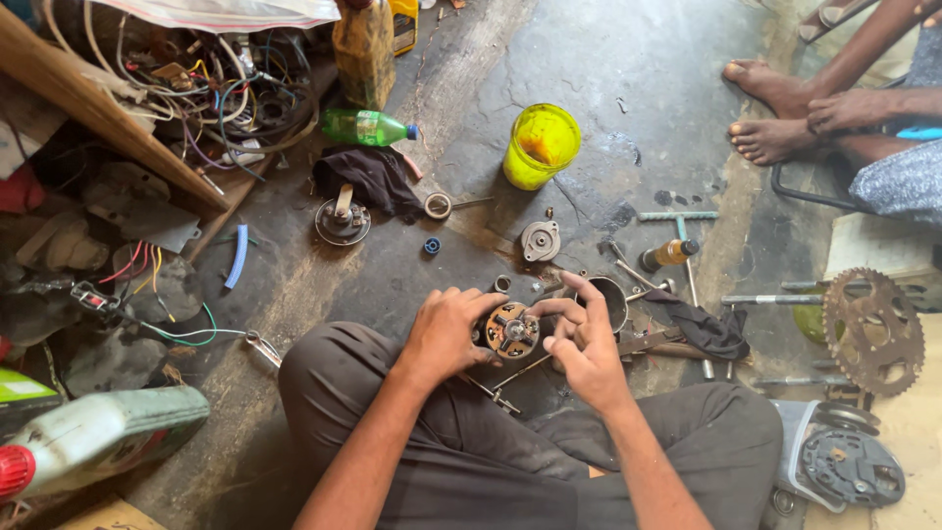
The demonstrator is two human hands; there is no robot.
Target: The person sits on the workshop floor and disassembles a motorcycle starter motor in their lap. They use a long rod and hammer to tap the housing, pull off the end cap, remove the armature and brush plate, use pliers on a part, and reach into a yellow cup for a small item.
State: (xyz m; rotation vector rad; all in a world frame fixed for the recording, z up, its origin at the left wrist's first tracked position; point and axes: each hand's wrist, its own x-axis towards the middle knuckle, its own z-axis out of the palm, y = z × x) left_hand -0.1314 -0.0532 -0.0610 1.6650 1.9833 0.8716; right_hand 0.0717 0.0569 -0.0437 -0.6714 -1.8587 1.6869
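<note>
Greasy concrete floor (pixel 608 79) fills the frame. Just below centre, the left hand (pixel 446 334) curls around a round motor part (pixel 511 330), gripping its left side; the right hand (pixel 584 339) pinches its right edge. A yellow cup (pixel 541 145) stands above.

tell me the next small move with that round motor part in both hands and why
Probably keep the left hand clamped on the round motor part while the right hand works its fingertips around the face: both hands already grip it, and no tool is held.
</note>
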